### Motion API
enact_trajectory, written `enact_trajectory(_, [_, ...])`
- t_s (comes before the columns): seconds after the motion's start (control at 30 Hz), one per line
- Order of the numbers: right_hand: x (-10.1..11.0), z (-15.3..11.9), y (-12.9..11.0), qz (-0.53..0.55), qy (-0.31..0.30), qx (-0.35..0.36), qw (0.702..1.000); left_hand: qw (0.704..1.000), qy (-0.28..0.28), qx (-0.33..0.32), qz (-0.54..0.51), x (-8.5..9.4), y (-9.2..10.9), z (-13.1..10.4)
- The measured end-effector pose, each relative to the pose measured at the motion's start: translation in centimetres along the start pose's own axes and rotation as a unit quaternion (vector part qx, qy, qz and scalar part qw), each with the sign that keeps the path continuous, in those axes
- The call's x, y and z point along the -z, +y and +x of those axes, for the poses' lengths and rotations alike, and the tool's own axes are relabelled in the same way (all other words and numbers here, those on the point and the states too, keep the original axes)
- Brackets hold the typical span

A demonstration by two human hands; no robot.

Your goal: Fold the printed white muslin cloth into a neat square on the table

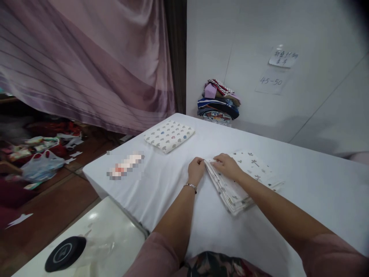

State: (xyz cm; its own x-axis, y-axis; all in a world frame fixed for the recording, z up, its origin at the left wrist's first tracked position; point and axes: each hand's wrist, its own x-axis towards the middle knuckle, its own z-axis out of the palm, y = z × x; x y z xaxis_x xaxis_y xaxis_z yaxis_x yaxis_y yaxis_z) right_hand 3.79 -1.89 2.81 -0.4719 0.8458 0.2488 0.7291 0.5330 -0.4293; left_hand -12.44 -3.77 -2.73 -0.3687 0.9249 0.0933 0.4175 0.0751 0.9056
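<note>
A white cloth with small grey-brown printed figures lies folded in several layers on the white-covered table. At its far left corner, my left hand is closed, pinching the edge between thumb and fingers. My right hand rests just to the right, its bent fingers gripping the top layers near the same corner. Part of the cloth is hidden under my right hand and forearm. Farther back on the table lies a second folded cloth, white with grey, blue and red motifs, touched by neither hand.
A pixelated item lies at the table's left. Folded fabrics are stacked by the wall, near paper notes. A pink curtain hangs at left. A round black object sits on a white surface; a plastic bag is on the floor.
</note>
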Motion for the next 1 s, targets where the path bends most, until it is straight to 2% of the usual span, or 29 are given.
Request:
enact_trajectory(0.07, [-0.6,0.2,-1.6,-0.019,-0.024,-0.017,0.999,1.000,0.006,0.002,-0.017,0.0,0.0,-0.1])
enact_trajectory(0.17, [-1.2,0.4,-2.6,-0.045,-0.040,-0.040,0.997,0.999,0.008,0.009,-0.032,0.1,-0.1,0.0])
enact_trajectory(0.4, [-1.6,0.8,-1.3,0.084,-0.039,-0.100,0.991,0.999,-0.003,0.009,-0.040,-0.3,-0.5,0.1])
enact_trajectory(0.6, [-1.9,1.2,-1.2,0.115,-0.007,-0.111,0.987,0.998,0.002,0.015,-0.065,-0.5,-0.6,0.1])
enact_trajectory(0.8, [-1.8,1.3,-1.1,0.167,0.002,-0.132,0.977,0.996,-0.028,-0.001,-0.087,-0.6,-0.4,-0.1])
enact_trajectory(1.0, [-1.6,1.2,-1.2,0.190,0.001,-0.128,0.973,0.998,-0.012,-0.022,-0.051,-0.2,0.2,-0.3])
